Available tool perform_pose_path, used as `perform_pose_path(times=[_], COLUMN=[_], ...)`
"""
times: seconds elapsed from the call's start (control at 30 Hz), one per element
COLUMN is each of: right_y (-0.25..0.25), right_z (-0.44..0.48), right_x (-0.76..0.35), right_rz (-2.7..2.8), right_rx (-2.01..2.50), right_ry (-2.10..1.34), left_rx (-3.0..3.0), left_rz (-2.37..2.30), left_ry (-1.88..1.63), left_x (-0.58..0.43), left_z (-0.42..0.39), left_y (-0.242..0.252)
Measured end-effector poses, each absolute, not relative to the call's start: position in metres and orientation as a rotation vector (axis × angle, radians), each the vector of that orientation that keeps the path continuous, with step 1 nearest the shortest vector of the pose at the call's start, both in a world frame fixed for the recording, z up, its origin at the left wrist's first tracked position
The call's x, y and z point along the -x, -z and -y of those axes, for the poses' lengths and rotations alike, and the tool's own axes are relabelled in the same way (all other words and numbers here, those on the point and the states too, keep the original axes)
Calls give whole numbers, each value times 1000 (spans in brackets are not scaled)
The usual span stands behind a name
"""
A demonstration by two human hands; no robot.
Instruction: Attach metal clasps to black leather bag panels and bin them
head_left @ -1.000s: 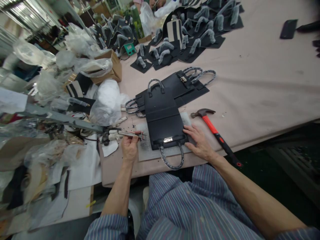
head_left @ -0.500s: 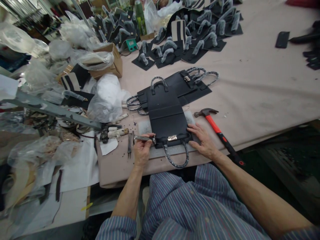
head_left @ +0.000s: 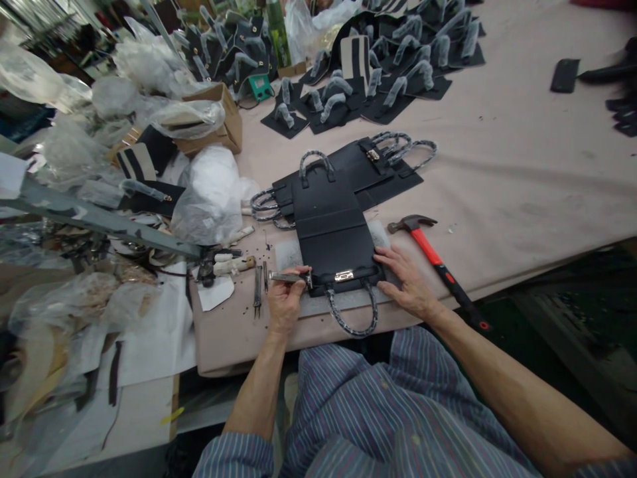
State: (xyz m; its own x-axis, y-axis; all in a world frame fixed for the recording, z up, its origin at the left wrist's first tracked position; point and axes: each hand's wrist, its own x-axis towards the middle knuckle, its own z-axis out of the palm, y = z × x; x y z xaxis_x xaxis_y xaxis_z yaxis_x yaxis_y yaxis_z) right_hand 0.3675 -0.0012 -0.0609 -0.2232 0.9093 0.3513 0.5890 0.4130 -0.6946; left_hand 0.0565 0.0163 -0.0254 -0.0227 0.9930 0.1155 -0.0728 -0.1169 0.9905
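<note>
A black handbag piece (head_left: 336,236) lies unfolded on a pale board (head_left: 288,255), its gold clasp (head_left: 344,275) and one wrapped handle (head_left: 352,326) towards me. My left hand (head_left: 284,309) is closed around a silver metal tool (head_left: 287,276) with a T-shaped head. That head touches or nearly touches the left end of the strap beside the clasp; contact is hard to make out. With fingers spread, my right hand (head_left: 405,284) rests at the lower right edge of the bag piece, holding nothing.
A claw hammer (head_left: 438,262) with a red and black handle lies to the right. Left of my hand are a pronged tool (head_left: 257,292) and a white-handled tool (head_left: 233,265). More black bag pieces (head_left: 383,166) lie behind, with a cardboard box (head_left: 231,119) and plastic bags (head_left: 209,196) at left.
The view has shifted slightly. Both hands, the metal tool and the bag piece keep practically the same positions relative to each other.
</note>
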Motion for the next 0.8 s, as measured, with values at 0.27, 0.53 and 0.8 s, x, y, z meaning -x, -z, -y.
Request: perform_pose_path(times=[0.27, 0.53, 0.8], right_y=[60, 61, 64], right_z=[2, 2, 2], right_x=[-367, -367, -367], right_rz=[1905, 1906, 1894], right_rx=[1298, 1292, 1300], right_ry=[-541, -538, -558], left_rx=[-1244, -1298, -1357], left_rz=[-1122, -1131, -1194], left_ry=[-1339, -1340, -1318], left_x=[-58, -60, -60], left_z=[-17, -16, -14], left_y=[24, 23, 23])
